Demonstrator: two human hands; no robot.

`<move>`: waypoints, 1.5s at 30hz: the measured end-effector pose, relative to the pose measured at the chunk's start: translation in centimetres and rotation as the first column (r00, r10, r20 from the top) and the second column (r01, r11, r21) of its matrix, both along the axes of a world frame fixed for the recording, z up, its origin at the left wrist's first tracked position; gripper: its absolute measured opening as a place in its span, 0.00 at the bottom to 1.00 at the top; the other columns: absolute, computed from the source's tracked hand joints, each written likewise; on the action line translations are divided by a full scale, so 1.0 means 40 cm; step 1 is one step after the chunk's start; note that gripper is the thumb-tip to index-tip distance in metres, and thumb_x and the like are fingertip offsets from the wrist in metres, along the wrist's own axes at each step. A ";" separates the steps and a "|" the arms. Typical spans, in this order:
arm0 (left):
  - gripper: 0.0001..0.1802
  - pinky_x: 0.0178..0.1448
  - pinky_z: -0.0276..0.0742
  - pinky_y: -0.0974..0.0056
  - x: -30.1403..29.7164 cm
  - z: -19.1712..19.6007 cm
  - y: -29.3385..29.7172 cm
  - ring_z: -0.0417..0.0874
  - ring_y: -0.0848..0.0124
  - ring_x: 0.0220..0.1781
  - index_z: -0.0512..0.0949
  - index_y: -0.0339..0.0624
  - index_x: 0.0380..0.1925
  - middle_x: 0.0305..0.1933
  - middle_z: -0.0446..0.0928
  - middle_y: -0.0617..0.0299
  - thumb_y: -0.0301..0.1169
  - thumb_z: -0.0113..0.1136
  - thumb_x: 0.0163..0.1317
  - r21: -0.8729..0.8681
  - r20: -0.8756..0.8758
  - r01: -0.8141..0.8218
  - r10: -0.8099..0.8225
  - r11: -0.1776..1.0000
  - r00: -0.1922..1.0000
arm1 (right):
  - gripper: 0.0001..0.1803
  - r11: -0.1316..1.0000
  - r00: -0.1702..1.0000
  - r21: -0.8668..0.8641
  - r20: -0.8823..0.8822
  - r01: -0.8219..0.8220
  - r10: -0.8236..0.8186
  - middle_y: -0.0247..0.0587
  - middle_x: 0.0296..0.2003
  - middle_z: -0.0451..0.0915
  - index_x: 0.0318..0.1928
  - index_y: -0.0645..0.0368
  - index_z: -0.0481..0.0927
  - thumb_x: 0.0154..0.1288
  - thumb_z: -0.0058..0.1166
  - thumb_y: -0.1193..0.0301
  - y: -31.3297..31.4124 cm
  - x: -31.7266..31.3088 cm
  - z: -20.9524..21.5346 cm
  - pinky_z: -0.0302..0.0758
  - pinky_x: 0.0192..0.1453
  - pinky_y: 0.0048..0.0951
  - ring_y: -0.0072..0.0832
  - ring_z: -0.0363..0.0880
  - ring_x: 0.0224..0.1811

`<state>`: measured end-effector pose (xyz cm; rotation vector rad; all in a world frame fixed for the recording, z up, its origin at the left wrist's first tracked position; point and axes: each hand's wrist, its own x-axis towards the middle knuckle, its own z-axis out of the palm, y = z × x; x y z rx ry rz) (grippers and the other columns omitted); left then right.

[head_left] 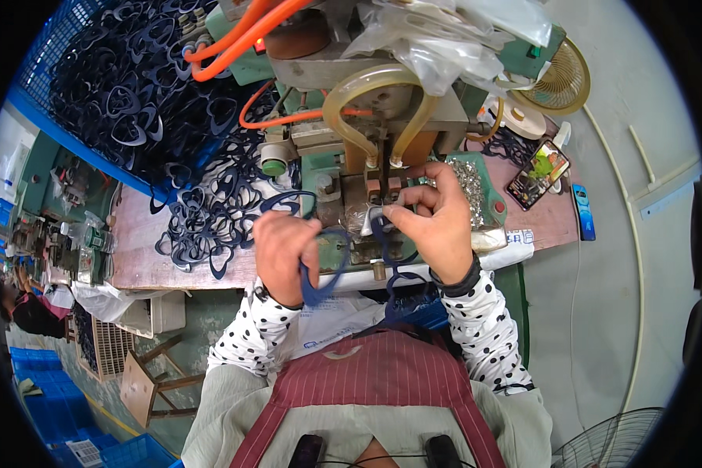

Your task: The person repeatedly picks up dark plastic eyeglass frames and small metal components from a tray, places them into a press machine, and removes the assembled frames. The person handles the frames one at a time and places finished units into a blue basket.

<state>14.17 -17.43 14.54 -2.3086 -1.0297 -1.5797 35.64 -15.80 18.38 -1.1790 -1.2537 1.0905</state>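
Observation:
My left hand (283, 251) grips a dark blue heart-shaped plastic frame (329, 269), whose lower loop hangs below my fingers. My right hand (437, 218) pinches the frame's other side against the green bench machine (363, 199), right under its vertical pressing head (384, 156). Another dark blue frame (402, 285) hangs below my right wrist. Both forearms wear white sleeves with black dots.
A pile of dark blue frames (210, 210) lies on the wooden bench to the left, with more in a blue crate (70, 93). A tray of small metal parts (472, 183), a phone (538, 173) and a fan (558, 78) sit at right. Orange hoses (242, 39) run above.

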 end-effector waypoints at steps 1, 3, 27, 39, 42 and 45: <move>0.21 0.52 0.72 0.52 0.011 0.010 -0.007 0.79 0.62 0.40 0.78 0.41 0.45 0.40 0.78 0.60 0.21 0.63 0.46 0.021 -0.038 0.047 -0.046 0.999 0.998 | 0.25 1.000 1.000 0.005 0.005 0.005 -0.006 0.42 0.31 0.84 0.49 0.64 0.68 0.51 0.64 0.79 0.004 -0.005 -0.003 0.69 0.28 0.18 0.12 0.73 0.24; 0.23 0.54 0.73 0.52 0.023 0.015 -0.024 0.81 0.63 0.43 0.78 0.43 0.48 0.42 0.80 0.61 0.24 0.66 0.48 0.018 -0.133 0.129 -0.126 0.991 0.983 | 0.26 1.000 1.000 0.015 0.014 0.017 -0.017 0.42 0.30 0.84 0.50 0.65 0.67 0.51 0.64 0.79 0.012 -0.014 -0.012 0.69 0.28 0.18 0.13 0.73 0.25; 0.20 0.56 0.81 0.55 0.135 0.004 0.000 0.84 0.59 0.48 0.78 0.32 0.47 0.50 0.80 0.47 0.33 0.65 0.58 0.004 -0.236 0.520 -0.505 0.854 0.830 | 0.06 0.926 0.505 0.305 0.776 0.224 -0.378 0.46 0.33 0.80 0.34 0.57 0.83 0.58 0.61 0.69 0.052 0.293 -0.307 0.73 0.39 0.41 0.46 0.78 0.35; 0.05 0.29 0.68 0.53 -0.070 -0.154 0.096 0.74 0.57 0.26 0.73 0.46 0.24 0.24 0.69 0.58 0.28 0.60 0.53 -0.064 -0.144 -0.431 0.419 0.900 0.896 | 0.05 0.852 0.525 0.429 0.672 0.300 -0.523 0.44 0.31 0.79 0.31 0.57 0.81 0.57 0.62 0.70 0.055 0.283 -0.329 0.74 0.40 0.38 0.42 0.78 0.35; 0.06 0.28 0.75 0.53 -0.186 -0.203 0.203 0.80 0.54 0.28 0.77 0.46 0.27 0.30 0.76 0.56 0.33 0.63 0.52 -0.139 -0.338 -0.741 0.672 0.657 0.660 | 0.05 0.829 0.608 0.438 0.568 0.347 -0.555 0.44 0.32 0.80 0.34 0.58 0.80 0.62 0.57 0.70 0.063 0.268 -0.322 0.74 0.41 0.39 0.42 0.79 0.36; 0.21 0.30 0.79 0.50 -0.284 -0.308 0.285 0.84 0.53 0.30 0.82 0.43 0.26 0.31 0.82 0.53 0.52 0.63 0.51 -0.272 -0.694 -0.909 0.590 0.316 0.413 | 0.04 0.840 0.616 0.367 0.572 0.400 -0.542 0.44 0.30 0.82 0.36 0.55 0.79 0.62 0.56 0.69 0.058 0.251 -0.308 0.75 0.37 0.42 0.45 0.81 0.33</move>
